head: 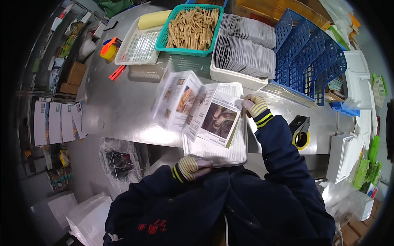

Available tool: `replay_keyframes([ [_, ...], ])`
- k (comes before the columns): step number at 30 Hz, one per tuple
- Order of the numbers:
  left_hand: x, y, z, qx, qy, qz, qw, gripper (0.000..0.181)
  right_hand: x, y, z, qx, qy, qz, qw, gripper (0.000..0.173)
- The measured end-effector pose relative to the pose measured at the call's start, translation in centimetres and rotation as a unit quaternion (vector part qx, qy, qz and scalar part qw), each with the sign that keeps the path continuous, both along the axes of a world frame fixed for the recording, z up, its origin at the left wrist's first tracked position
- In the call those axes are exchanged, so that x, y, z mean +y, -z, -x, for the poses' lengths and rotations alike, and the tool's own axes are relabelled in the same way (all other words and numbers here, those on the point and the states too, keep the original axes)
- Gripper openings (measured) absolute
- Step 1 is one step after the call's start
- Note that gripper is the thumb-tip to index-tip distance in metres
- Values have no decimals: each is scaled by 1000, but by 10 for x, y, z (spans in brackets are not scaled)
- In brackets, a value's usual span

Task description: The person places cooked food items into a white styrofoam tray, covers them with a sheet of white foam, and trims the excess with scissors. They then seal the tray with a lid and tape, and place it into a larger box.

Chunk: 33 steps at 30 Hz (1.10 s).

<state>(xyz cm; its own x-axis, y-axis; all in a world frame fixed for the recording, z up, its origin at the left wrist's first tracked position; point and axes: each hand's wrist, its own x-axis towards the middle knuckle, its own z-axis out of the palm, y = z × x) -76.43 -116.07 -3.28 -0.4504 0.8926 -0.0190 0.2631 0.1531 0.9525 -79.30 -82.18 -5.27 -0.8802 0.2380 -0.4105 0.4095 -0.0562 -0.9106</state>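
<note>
My right hand (pixel 254 106), in a striped knit glove, pinches the right edge of a printed folding leaflet (pixel 220 120). The leaflet is spread out in accordion panels that carry photos and text. Its left panels are blurred and stand up off the surface. Beneath it lies a white tray (pixel 215 152), whose near end overhangs the edge of the steel table (pixel 123 113). My left hand (pixel 195 168), gloved alike, is at the tray's near-left corner, close to my body. Whether its fingers grip the rim is hard to see.
Behind stand a teal basket (pixel 158 44) of dried tan sticks, a white box (pixel 240 75) packed with upright white sheets or envelopes, and a blue perforated file rack (pixel 303 61). A white basket (pixel 121 50), an orange cutter (pixel 117 73) and a tape dispenser (pixel 301 132) are also on the table.
</note>
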Motion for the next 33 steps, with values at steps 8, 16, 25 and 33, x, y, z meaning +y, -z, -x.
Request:
replay_keyframes([
  [8,-89,32,106,-312,-389,142,855,31,8,5,4,31,44,-22,998,15],
  [16,-28,109,177,-623,-542,-149,544,82,-32,-32,7,-23,84,-21,996,59],
  [25,24,99,203,-482,-310,-272,773,62,-37,-2,8,55,29,-285,957,44],
  [33,32,81,231,-116,-433,17,894,33,-61,-52,-2,110,-40,-542,832,43],
])
